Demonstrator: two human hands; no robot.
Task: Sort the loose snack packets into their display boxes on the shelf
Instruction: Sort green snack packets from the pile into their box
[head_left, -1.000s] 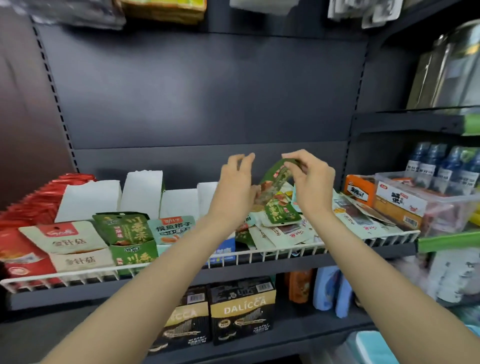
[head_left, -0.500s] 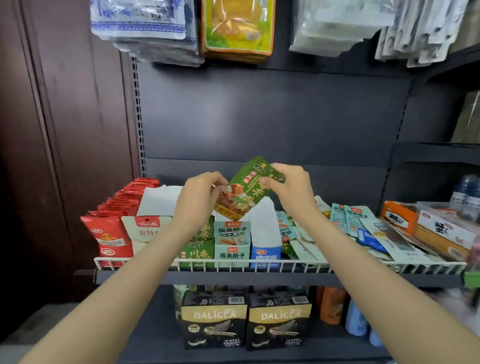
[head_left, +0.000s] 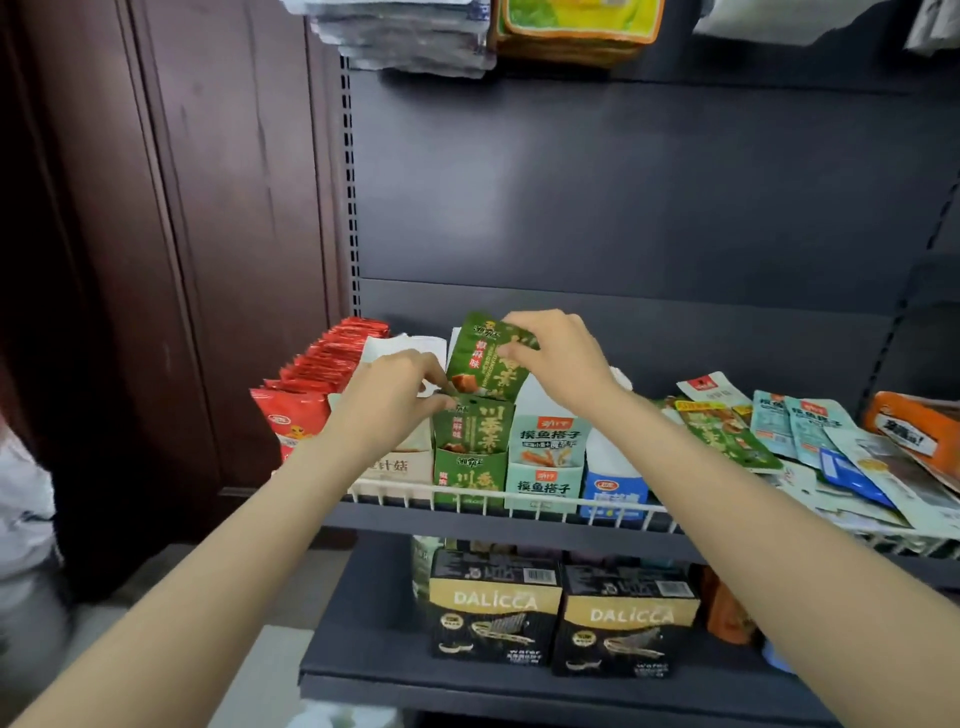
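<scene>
Up at a dark metal shop shelf (head_left: 519, 525) with a white wire front rail, two bare hands work over a row of display boxes. Fingers of the right hand (head_left: 558, 353) pinch the top edge of a green snack packet (head_left: 483, 364) printed with yellow Chinese characters, holding it upright just above the matching green display box (head_left: 470, 452). Curled fingers of the left hand (head_left: 395, 395) pinch at the packet's lower left corner, by the box's opening. Beside the green box stands a pale teal box (head_left: 545, 465) labelled 摸鱼搭子, then a blue and white box (head_left: 613, 488). Loose packets (head_left: 810, 447) lie heaped on the shelf to the right. Red packets (head_left: 311, 384) stand in a row at the left. Below, two black boxes (head_left: 561, 613) read DALICCA.
</scene>
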